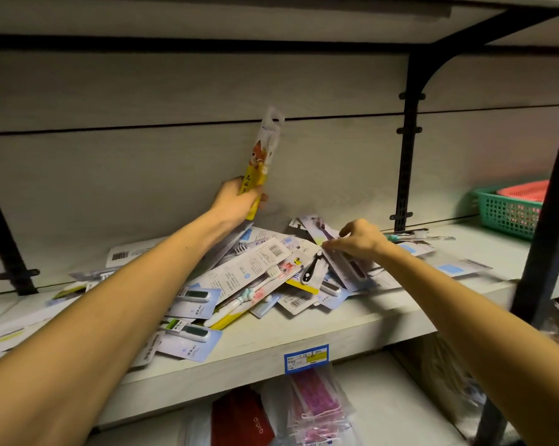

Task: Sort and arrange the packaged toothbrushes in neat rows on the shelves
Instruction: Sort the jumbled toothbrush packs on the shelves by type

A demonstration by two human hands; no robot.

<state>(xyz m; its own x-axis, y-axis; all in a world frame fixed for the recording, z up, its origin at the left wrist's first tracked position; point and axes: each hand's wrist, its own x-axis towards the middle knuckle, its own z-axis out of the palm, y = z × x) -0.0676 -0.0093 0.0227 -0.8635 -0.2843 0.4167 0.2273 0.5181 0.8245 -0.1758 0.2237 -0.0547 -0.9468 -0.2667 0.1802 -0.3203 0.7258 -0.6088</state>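
- Left hand [236,201]: grip curled round a yellow toothbrush pack [261,162], held upright above the shelf [304,333].
- Right hand [363,238]: fingertips pinching a pale pack [323,235] at the heap's right side.
- Heap of toothbrush packs [252,281] lies jumbled mid-shelf.
- Green basket [500,214] far right.

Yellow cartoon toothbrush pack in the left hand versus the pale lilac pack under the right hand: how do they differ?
The yellow cartoon toothbrush pack stands nearly upright, lifted clear of the pile; the pale lilac pack lies slanted on the heap. The left hand grips the yellow pack's lower end; the right hand pinches the lilac pack's upper part. Both are flat carded toothbrush packages above the grey shelf.
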